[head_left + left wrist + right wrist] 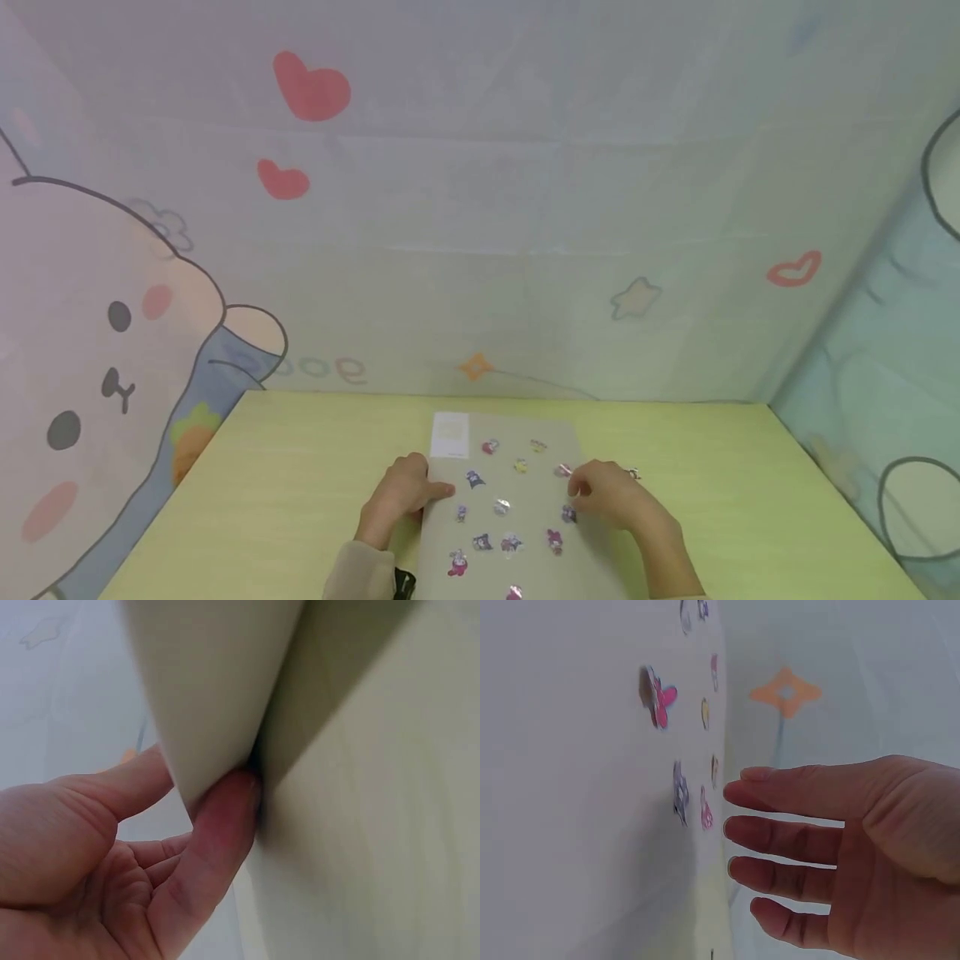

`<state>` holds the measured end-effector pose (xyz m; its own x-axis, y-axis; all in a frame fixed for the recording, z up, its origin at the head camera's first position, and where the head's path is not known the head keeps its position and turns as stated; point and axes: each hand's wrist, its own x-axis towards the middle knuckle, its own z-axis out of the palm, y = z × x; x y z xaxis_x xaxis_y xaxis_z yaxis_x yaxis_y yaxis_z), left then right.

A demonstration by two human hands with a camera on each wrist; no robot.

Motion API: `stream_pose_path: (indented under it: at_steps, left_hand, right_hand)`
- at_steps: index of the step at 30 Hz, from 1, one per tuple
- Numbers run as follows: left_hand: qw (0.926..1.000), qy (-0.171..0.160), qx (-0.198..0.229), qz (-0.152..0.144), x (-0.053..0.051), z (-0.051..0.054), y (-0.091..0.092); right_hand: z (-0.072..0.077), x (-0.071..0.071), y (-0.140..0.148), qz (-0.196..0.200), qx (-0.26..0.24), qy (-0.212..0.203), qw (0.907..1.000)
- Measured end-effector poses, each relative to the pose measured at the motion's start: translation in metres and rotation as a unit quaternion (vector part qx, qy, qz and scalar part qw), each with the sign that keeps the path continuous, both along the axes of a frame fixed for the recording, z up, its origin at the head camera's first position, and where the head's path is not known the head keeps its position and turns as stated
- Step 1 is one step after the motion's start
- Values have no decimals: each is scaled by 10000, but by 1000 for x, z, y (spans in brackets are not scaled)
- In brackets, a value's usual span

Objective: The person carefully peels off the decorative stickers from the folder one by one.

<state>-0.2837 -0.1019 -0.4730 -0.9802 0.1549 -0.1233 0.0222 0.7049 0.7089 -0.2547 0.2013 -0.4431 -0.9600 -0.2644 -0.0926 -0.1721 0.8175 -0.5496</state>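
Beige board (532, 492) at 6 o'clock in head view, on yellow-green table (300, 467); carries scattered cartoon-character stickers (512, 543), white rectangle (450, 447) at its 11 o'clock corner. Left hand (405, 487) at board's 9 o'clock edge, gripping it, thumb on top, finger beneath. Right hand (611, 496) at 3 o'clock, released, fingers loosely extended; fingertips near pink sticker (562, 471), dark purple sticker (568, 514) just below. Magenta-bottomed sticker (457, 564) at board's 8 o'clock. Backdrop (480, 208) beyond, larger solid red heart (311, 90) at 11 o'clock.
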Motion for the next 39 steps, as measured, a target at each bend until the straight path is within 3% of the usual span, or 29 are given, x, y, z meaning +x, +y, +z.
stream_pose_path:
  at_steps: [9,13,27,34,39]
  left_hand:
    - [10000,-61,-8,33,1,2,0]
    - [10000,-74,-23,42,3,2,-1]
    - [9997,-203,13,133,3,-3,-2]
    - [9998,-165,24,116,4,-1,-1]
    - [9998,-144,55,83,5,2,-2]
  right_hand:
    - [-6,9,-22,807,-44,-145,9966]
    - [-10,13,-30,973,-47,-124,9952]
    - [-15,14,-36,1012,112,-114,9947]
    - [-9,14,-30,1123,260,122,9933]
    - [-5,12,-27,978,260,256,9945]
